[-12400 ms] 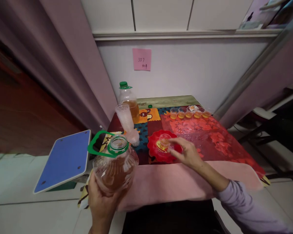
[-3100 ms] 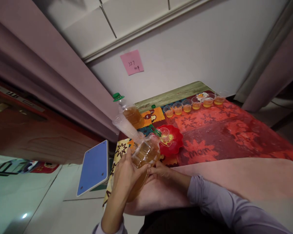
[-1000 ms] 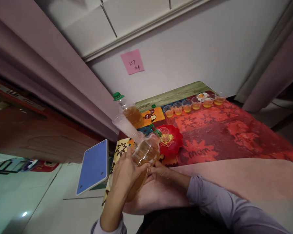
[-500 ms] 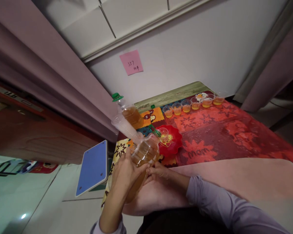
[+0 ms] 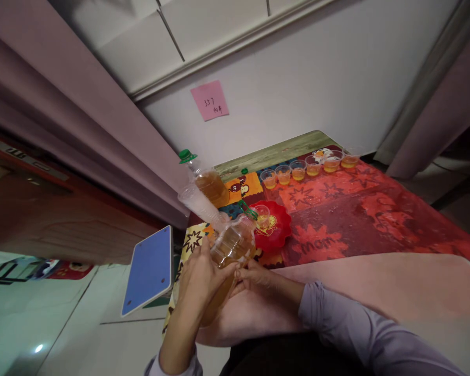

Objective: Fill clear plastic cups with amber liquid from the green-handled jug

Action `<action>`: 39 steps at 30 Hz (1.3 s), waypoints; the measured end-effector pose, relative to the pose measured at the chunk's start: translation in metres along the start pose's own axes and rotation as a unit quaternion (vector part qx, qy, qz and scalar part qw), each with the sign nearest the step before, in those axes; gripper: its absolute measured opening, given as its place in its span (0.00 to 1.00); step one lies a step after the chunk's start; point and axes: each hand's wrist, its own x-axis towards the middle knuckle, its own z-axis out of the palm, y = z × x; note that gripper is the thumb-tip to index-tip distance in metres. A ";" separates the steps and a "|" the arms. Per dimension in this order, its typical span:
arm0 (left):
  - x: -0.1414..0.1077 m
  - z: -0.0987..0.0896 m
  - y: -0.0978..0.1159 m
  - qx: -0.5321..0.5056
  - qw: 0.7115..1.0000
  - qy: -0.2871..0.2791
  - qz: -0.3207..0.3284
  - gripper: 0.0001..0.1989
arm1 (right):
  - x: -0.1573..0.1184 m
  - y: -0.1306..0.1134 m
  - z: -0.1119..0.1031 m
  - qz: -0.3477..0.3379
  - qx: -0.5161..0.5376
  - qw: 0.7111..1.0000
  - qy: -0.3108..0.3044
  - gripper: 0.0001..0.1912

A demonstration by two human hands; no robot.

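Both my hands grip a large clear plastic bottle [image 5: 233, 243] of amber liquid, tilted with its neck pointing away from me. My left hand [image 5: 201, 279] wraps its left side, and my right hand [image 5: 254, 277] holds the right side lower down. The bottle's neck has a green ring handle [image 5: 248, 210] and lies over a red scalloped plate [image 5: 280, 235]. On that plate, right by the bottle's mouth, is a clear plastic cup [image 5: 262, 215]. Whether liquid is flowing I cannot tell.
Several clear cups [image 5: 298, 171] with a little yellow liquid stand in a row at the back. A second bottle [image 5: 211, 187] with a green cap and a stack of cups [image 5: 199, 202] are at the left. A small green cap [image 5: 245, 171] lies behind. A blue board [image 5: 149, 269] is beside the table.
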 end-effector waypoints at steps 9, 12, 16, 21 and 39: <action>0.001 0.000 0.000 0.001 1.000 0.008 -0.002 0.46 | 0.000 -0.002 0.001 0.003 -0.001 1.000 -0.006 0.32; 0.000 -0.002 0.003 0.001 1.000 -0.003 -0.006 0.44 | 0.001 0.001 0.000 -0.004 0.011 1.000 -0.006 0.31; -0.001 -0.003 0.006 0.008 1.000 -0.008 -0.015 0.43 | 0.000 0.001 0.001 -0.009 0.016 1.000 -0.008 0.30; -0.001 -0.001 0.004 0.014 1.000 -0.006 -0.008 0.43 | -0.002 -0.007 0.005 -0.002 0.008 1.000 -0.013 0.31; -0.002 -0.002 0.002 0.016 1.000 0.001 -0.011 0.46 | 0.000 -0.005 0.002 0.003 -0.016 1.000 -0.003 0.34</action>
